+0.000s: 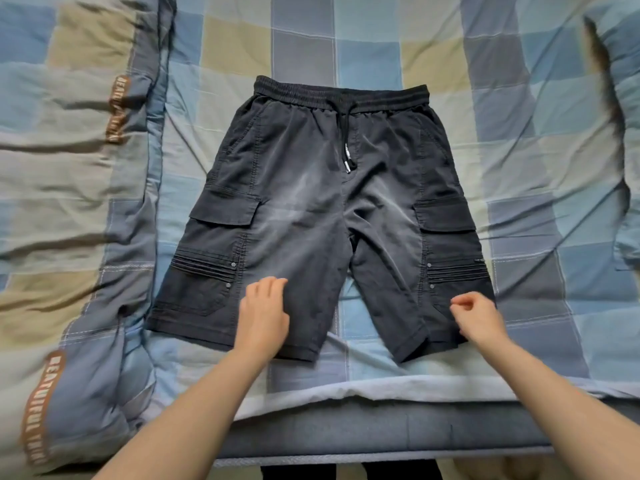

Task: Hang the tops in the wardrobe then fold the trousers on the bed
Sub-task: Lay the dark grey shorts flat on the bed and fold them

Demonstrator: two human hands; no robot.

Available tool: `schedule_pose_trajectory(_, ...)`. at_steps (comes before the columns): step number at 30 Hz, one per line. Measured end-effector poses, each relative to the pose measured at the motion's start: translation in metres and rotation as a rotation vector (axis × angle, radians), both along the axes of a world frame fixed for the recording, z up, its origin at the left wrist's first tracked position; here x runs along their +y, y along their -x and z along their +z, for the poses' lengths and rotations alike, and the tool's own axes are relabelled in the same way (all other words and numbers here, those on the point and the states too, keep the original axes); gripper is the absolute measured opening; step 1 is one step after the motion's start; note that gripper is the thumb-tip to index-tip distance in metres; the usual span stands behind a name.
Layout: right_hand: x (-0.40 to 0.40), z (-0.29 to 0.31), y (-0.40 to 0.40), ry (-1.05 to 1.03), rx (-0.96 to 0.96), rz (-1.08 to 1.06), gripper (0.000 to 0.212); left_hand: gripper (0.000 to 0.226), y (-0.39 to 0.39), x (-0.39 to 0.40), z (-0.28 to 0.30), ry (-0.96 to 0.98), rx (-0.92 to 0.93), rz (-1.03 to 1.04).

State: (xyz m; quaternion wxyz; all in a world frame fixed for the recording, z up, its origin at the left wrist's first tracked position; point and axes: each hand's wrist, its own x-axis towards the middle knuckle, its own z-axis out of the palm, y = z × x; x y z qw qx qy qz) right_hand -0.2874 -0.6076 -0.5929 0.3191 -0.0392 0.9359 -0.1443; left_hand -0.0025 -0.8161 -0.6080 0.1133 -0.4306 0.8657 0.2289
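Note:
Dark grey cargo shorts (322, 209) lie flat and spread out on the checked bedsheet (519, 150), waistband away from me, both legs pointing toward me. My left hand (263, 317) is over the lower part of the left leg, its fingers relaxed and touching the fabric. My right hand (479, 320) hovers over the hem of the right leg with its fingers curled in; nothing is held in it. The drawstring (347, 143) hangs down the middle of the shorts.
A bunched checked duvet (69, 202) with brown lettered bands fills the left side of the bed. Another fold of bedding (620, 133) rises at the right edge. The bed's grey front edge (346, 434) runs just below my forearms.

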Motion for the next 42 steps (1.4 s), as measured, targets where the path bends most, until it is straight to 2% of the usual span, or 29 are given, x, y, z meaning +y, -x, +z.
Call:
schedule_pose_trajectory(4, 0.029, -0.011, 0.052, -0.062, 0.148, -0.064, 0.029, 0.053, 0.069, 0.057, -0.001, -0.083, 0.047, -0.122)
schedule_pose_trajectory(7, 0.045, -0.016, 0.076, -0.145, 0.045, -0.015, 0.049, 0.053, 0.118, 0.094, -0.004, -0.105, 0.055, -0.185)
schedule_pose_trajectory(9, 0.051, -0.02, 0.083, -0.173, -0.08, 0.114, 0.058, 0.067, 0.141, 0.118, -0.007, -0.117, -0.02, -0.244)
schedule_pose_trajectory(11, 0.055, -0.024, 0.087, -0.174, -0.188, 0.203, 0.056, 0.081, 0.157, 0.139, -0.01, -0.125, -0.173, -0.281)
schedule_pose_trajectory(12, 0.058, -0.027, 0.091, -0.157, -0.218, 0.224, 0.047, 0.083, 0.165, 0.147, -0.011, -0.113, -0.238, -0.279)
schedule_pose_trajectory(14, 0.058, -0.033, 0.092, -0.087, -0.263, 0.216, 0.017, 0.073, 0.169, 0.149, -0.012, -0.058, -0.31, -0.241)
schedule_pose_trajectory(15, 0.057, -0.034, 0.094, -0.024, -0.273, 0.187, 0.02, 0.062, 0.171, 0.146, -0.013, -0.03, -0.31, -0.2)
schedule_pose_trajectory(17, 0.057, -0.033, 0.099, 0.096, -0.28, 0.14, 0.031, 0.035, 0.167, 0.134, -0.011, -0.033, -0.232, -0.017)
schedule_pose_trajectory(19, 0.061, -0.025, 0.105, 0.182, -0.259, 0.128, 0.028, 0.018, 0.158, 0.126, -0.007, -0.081, -0.073, 0.214)
schedule_pose_trajectory(22, 0.076, -0.004, 0.113, 0.348, -0.214, 0.144, 0.029, 0.027, 0.141, 0.126, 0.004, -0.251, 0.144, 0.412)
schedule_pose_trajectory(26, 0.102, 0.029, 0.12, 0.575, -0.083, 0.175, 0.032, 0.027, 0.129, 0.136, 0.024, -0.523, 0.485, 0.794)
schedule_pose_trajectory(28, 0.117, 0.033, 0.12, 0.594, -0.046, 0.137, 0.028, 0.024, 0.127, 0.145, 0.03, -0.565, 0.544, 0.837)
schedule_pose_trajectory(30, 0.131, 0.023, 0.122, 0.499, -0.067, 0.131, 0.022, 0.025, 0.122, 0.157, 0.023, -0.487, 0.414, 0.77)
schedule_pose_trajectory(32, 0.145, 0.001, 0.125, 0.286, -0.133, 0.176, 0.014, 0.032, 0.113, 0.168, 0.008, -0.411, 0.165, 0.685)
schedule_pose_trajectory(35, 0.159, -0.032, 0.136, -0.026, -0.162, 0.14, 0.021, 0.027, 0.104, 0.174, -0.01, -0.471, -0.245, 0.49)
schedule_pose_trajectory(37, 0.154, -0.045, 0.142, -0.079, -0.245, 0.083, 0.027, 0.044, 0.11, 0.17, -0.009, -0.45, -0.524, 0.415)
schedule_pose_trajectory(38, 0.149, -0.053, 0.144, -0.047, -0.29, 0.056, 0.03, 0.052, 0.117, 0.167, -0.004, -0.38, -0.578, 0.44)
schedule_pose_trajectory(40, 0.125, -0.057, 0.142, 0.046, -0.304, 0.023, 0.029, 0.045, 0.136, 0.159, 0.008, -0.172, -0.462, 0.487)
schedule_pose_trajectory(41, 0.11, -0.052, 0.138, 0.079, -0.3, 0.004, 0.024, 0.039, 0.144, 0.155, 0.011, -0.106, -0.297, 0.498)
schedule_pose_trajectory(42, 0.096, -0.049, 0.134, 0.105, -0.303, -0.014, 0.021, 0.034, 0.152, 0.152, 0.015, -0.126, -0.123, 0.499)
